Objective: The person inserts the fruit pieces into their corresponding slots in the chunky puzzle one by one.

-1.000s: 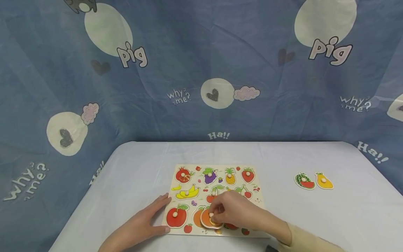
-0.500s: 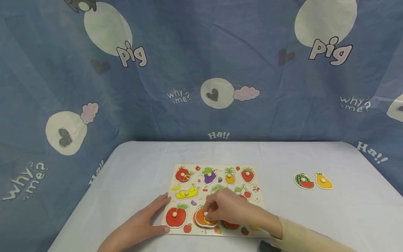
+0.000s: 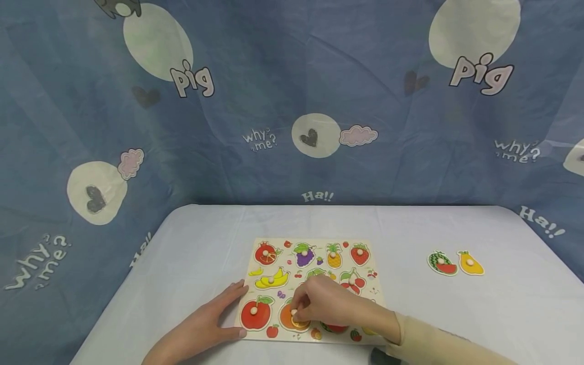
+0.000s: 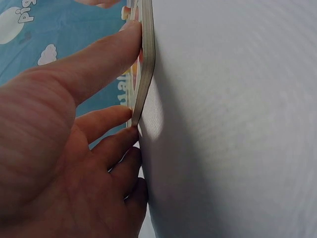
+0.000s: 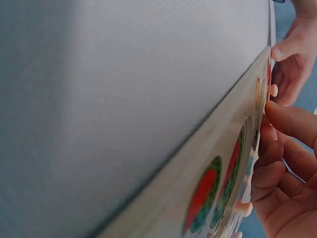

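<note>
A wooden fruit puzzle board (image 3: 248, 334) lies on the white table. My right hand (image 3: 326, 301) pinches the white knob of an orange puzzle piece (image 3: 286, 317), which sits over the orange-shaped spot in the front row, between a red apple piece (image 3: 255, 315) and the watermelon picture. In the right wrist view, thumb and fingers of the right hand (image 5: 287, 163) are close against the board's face. My left hand (image 3: 205, 322) rests at the board's left edge, fingers spread. The left wrist view shows the thumb of this hand (image 4: 64, 134) touching the board's edge.
Two loose knobbed pieces, a watermelon (image 3: 441, 263) and a yellow pear (image 3: 470, 262), lie on the table right of the board. Knobbed pieces such as bananas (image 3: 271, 278) and grapes (image 3: 303, 254) sit in the board. A blue printed cloth (image 3: 255, 172) hangs behind the table.
My right hand has moved left with the orange piece, which shifted from overlapping its printed spot to lying over it. The left hand has stayed at the board's edge.
</note>
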`<state>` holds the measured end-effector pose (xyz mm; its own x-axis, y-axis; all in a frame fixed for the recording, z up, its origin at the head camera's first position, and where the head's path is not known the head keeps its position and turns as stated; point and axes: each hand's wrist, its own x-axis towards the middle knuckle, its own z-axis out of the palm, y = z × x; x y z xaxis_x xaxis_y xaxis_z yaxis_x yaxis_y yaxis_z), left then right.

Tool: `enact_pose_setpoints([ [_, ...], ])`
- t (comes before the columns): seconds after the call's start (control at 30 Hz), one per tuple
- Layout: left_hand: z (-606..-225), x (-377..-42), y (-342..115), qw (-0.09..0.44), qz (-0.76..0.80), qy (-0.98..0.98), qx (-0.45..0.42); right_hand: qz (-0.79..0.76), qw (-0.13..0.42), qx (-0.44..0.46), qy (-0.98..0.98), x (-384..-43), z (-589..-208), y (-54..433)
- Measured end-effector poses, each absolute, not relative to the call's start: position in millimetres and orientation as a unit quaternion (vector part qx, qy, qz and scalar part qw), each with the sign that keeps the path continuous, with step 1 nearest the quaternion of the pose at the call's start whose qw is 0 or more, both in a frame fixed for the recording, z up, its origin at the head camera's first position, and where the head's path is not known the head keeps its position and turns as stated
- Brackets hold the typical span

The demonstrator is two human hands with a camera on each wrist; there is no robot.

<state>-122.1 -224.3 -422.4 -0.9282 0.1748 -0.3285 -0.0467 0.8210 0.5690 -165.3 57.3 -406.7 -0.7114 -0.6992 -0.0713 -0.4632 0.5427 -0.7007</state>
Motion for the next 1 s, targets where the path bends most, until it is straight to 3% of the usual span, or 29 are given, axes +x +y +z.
enact_pose_setpoints([
  [1.0,-422.9,-122.5,-225.1,0.188,0.306,0.933,0.028,-0.410,0.188,-0.334,0.827,-157.9,-397.4,96.5],
])
